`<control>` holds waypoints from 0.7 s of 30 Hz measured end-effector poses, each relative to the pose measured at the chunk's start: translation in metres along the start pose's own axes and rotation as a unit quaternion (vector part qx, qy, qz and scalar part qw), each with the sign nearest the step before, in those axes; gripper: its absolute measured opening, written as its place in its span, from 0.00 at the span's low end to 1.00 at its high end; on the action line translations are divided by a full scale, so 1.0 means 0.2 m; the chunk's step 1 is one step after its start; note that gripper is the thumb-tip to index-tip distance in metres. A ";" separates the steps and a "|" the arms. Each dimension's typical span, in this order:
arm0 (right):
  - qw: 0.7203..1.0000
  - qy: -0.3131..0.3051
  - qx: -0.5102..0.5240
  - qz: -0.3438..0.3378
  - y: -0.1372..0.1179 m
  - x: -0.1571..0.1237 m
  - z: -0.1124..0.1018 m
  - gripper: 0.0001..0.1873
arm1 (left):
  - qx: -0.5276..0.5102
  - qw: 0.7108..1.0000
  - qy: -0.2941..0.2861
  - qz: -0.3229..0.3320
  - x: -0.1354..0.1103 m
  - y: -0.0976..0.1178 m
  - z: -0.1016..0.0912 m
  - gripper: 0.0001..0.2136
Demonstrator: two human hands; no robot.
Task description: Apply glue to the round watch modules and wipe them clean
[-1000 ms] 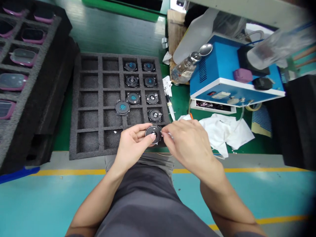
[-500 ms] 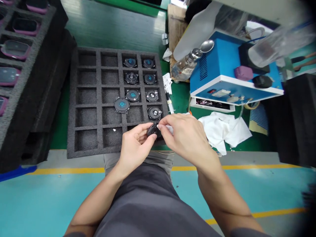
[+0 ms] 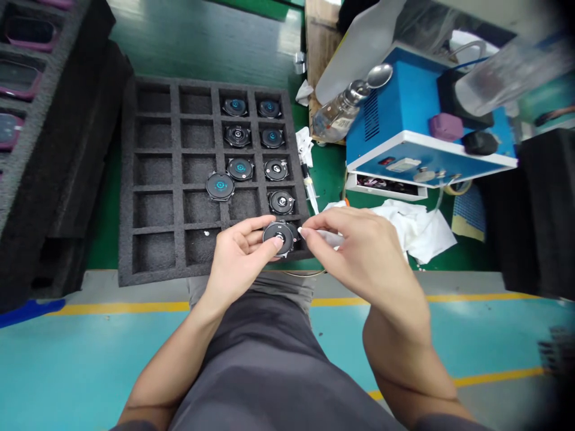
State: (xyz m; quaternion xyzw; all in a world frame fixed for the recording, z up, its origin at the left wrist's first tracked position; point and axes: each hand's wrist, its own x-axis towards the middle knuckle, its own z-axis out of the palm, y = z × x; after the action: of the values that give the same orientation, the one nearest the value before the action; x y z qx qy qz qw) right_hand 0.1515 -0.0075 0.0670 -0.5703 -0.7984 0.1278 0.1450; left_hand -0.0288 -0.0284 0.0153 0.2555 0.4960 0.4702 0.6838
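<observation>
Round black disc (image 3: 278, 237), cradled face-up in curled fingers of left hand (image 3: 238, 260), offered toward right hand (image 3: 365, 257), its fingers narrowly pinching white cloth (image 3: 331, 238) alongside

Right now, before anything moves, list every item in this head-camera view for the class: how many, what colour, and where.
foam tray: 1, dark grey, centre
round modules: 8, black with teal or silver centres, in the foam tray, one across a divider
stacked foam trays: count unclear, dark grey, far left
pink-edged panels: several, far left
blue machine: 1, blue and white, upper right
clear bottle: 1, beside the blue machine
spoon: 1, silver, at the bottle's top
syringe: 1, clear, right of the foam tray
white cloth: 1, below the blue machine
left hand: 1, holding a ninth module
right hand: 1, white strip in its fingers
</observation>
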 end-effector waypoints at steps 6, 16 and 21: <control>0.999 0.015 0.051 0.009 -0.02 0.02 0.07 0.05 | 0.038 0.999 -0.014 0.023 0.00 -0.01 0.00 0.22; 0.999 -0.029 -0.036 -0.016 0.03 -0.01 0.12 0.06 | 0.035 0.998 -0.032 0.047 0.01 -0.04 -0.03 0.22; 0.993 0.093 -0.018 -0.077 0.00 -0.01 0.08 0.07 | 0.013 0.999 -0.044 0.029 0.02 -0.03 -0.04 0.25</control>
State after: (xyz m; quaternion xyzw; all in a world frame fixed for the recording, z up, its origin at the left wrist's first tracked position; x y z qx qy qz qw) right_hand 0.1467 -0.0100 0.0522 -0.5191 -0.8250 0.0487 0.2179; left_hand -0.0329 -0.0283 0.0064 0.2991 0.4643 0.4713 0.6876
